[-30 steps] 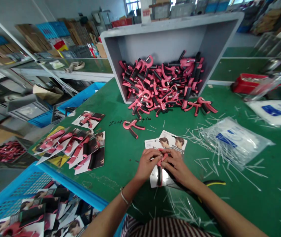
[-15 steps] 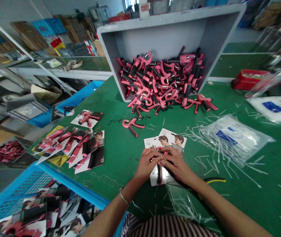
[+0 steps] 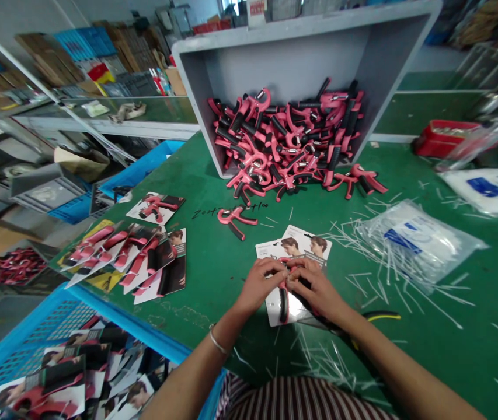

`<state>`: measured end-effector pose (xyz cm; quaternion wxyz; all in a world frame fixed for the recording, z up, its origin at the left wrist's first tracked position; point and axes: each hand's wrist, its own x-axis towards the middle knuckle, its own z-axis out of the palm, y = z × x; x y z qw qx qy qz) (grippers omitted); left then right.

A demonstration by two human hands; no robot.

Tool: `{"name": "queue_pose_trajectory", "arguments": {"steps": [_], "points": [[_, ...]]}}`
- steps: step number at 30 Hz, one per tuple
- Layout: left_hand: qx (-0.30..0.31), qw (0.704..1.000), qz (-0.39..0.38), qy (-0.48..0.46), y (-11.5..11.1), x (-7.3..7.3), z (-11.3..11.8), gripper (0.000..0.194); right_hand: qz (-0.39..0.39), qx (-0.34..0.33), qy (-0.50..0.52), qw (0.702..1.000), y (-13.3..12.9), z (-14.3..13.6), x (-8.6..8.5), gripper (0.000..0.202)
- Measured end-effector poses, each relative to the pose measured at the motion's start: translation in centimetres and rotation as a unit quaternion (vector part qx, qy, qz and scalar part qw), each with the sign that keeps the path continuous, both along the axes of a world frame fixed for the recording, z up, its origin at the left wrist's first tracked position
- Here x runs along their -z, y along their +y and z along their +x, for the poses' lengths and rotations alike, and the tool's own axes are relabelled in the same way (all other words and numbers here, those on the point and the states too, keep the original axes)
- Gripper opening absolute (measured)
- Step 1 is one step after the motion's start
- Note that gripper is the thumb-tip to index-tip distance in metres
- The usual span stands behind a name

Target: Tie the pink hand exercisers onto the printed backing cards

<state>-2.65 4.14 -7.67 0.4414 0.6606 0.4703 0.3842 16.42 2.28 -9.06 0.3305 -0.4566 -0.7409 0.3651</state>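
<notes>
We take this for a factory workshop, a packing area by its look: a green workbench [image 3: 213,318] strewn with loose white ties [image 3: 380,286], a big gray bin [image 3: 288,67] heaped with identical pink grips [image 3: 292,140], a blue basket [image 3: 126,324] full of carded packs [image 3: 62,373], and behind them we see stacked cardboard boxes [image 3: 41,64].

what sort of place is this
Probably a factory packing area: a gray bin holds a heap of pink-and-black grips, a blue crate holds more on printed cards, and white strips lie scattered across the green table.
</notes>
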Motion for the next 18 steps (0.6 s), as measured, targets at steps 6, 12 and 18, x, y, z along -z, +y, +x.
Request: {"name": "queue_pose_trajectory", "arguments": {"steps": [6, 12, 18], "points": [[-0.100, 0.994, 0.034, -0.013, -0.6, -0.4, 2.0, 0.012, 0.016, 0.033, 0.038, 0.999, 0.0, -0.7, 0.1, 0.004], [0.043, 0.956, 0.241, 0.163, -4.8, -0.5, 2.0, 0.012, 0.007, 0.030, 0.073, 0.997, 0.4, -0.8, 0.4, 0.008], [-0.056, 0.966, 0.215, 0.134, -4.9, -0.6, 1.1, 0.012, -0.010, -0.008, 0.085, 0.996, 0.5, -0.5, 0.2, 0.006]]}}
